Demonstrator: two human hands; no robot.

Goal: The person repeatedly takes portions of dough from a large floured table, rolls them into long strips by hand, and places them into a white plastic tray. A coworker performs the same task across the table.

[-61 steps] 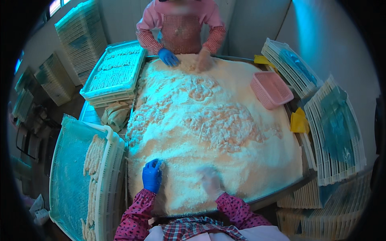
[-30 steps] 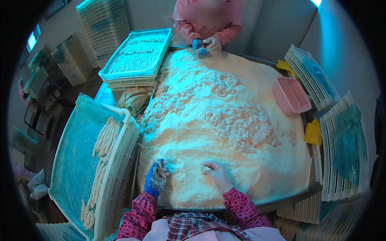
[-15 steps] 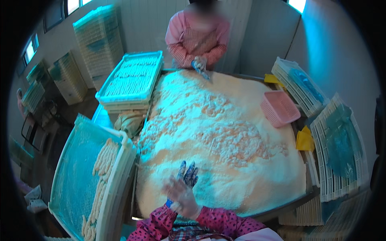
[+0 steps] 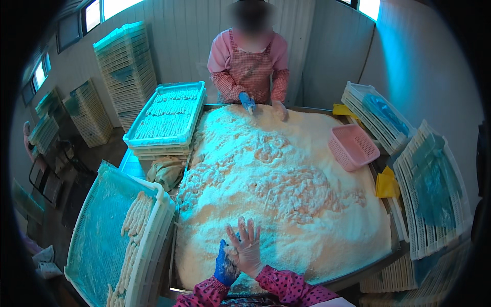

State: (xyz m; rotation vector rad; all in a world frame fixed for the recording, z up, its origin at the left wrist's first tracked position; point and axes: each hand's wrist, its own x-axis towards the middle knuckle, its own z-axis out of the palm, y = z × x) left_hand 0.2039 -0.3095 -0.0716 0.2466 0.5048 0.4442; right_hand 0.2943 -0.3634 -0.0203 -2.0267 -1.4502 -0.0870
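My left hand (image 4: 224, 266) wears a blue glove and my right hand (image 4: 248, 247) a thin pale glove. Both are raised just above the near edge of a big heap of white crumbs (image 4: 286, 189) that fills the metal table (image 4: 358, 273). The right palm presses against the left hand with its fingers spread upward. The left hand is mostly covered by the right, and I cannot tell whether anything lies between them. At my left a white tray (image 4: 153, 245) holds rows of crumbed sticks (image 4: 134, 220).
Across the table a person in pink sleeves and a checked apron works the crumbs with a blue-gloved hand (image 4: 248, 102). A stacked blue tray of crumbed sticks (image 4: 166, 115) stands far left, a pink basket (image 4: 353, 147) right, and white tray stacks (image 4: 429, 189) along the right side.
My hands were apart and down in the crumbs near the table edge. They have lifted and come together, and the right hand's fingers now spread upward against the left.
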